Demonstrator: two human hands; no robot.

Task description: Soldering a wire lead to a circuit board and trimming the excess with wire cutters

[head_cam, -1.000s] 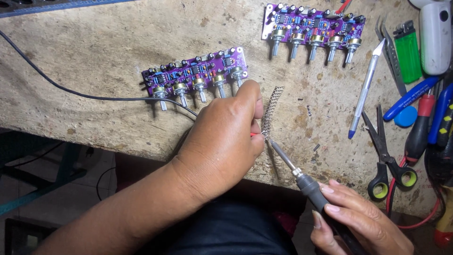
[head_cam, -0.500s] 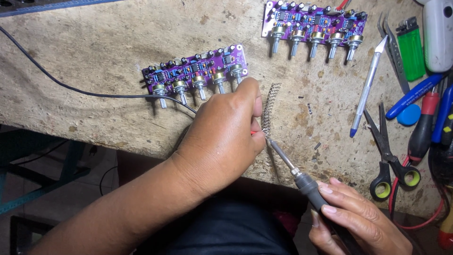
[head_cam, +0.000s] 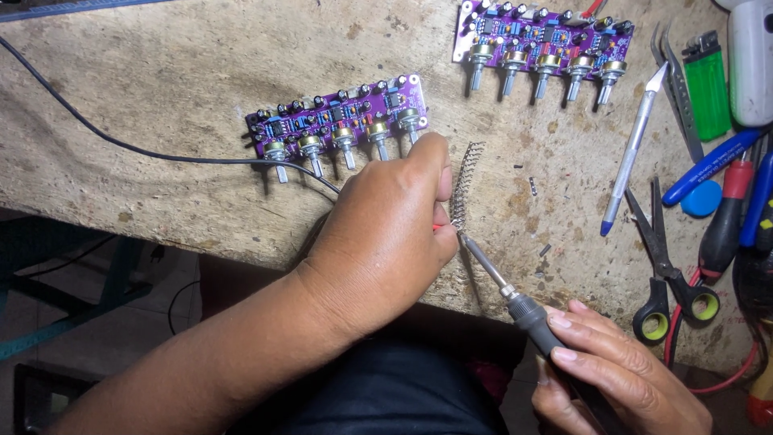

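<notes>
Metal pin strip [head_cam: 465, 181] in left hand [head_cam: 386, 234] fingers, iron [head_cam: 515, 298] tip touching btm.

Pretty beat-up workbench [head_cam: 161, 97] here, pale wood top all stained, pitted and chipped along the front edge. Underneath on the left it's dim, a teal frame [head_cam: 72, 322] over a grey floor [head_cam: 121, 322]. Light's even, soft.

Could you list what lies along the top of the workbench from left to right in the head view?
Black cable → nearer purple circuit board → farther purple circuit board → silver craft knife → green lighter → white device at the right edge.
</notes>
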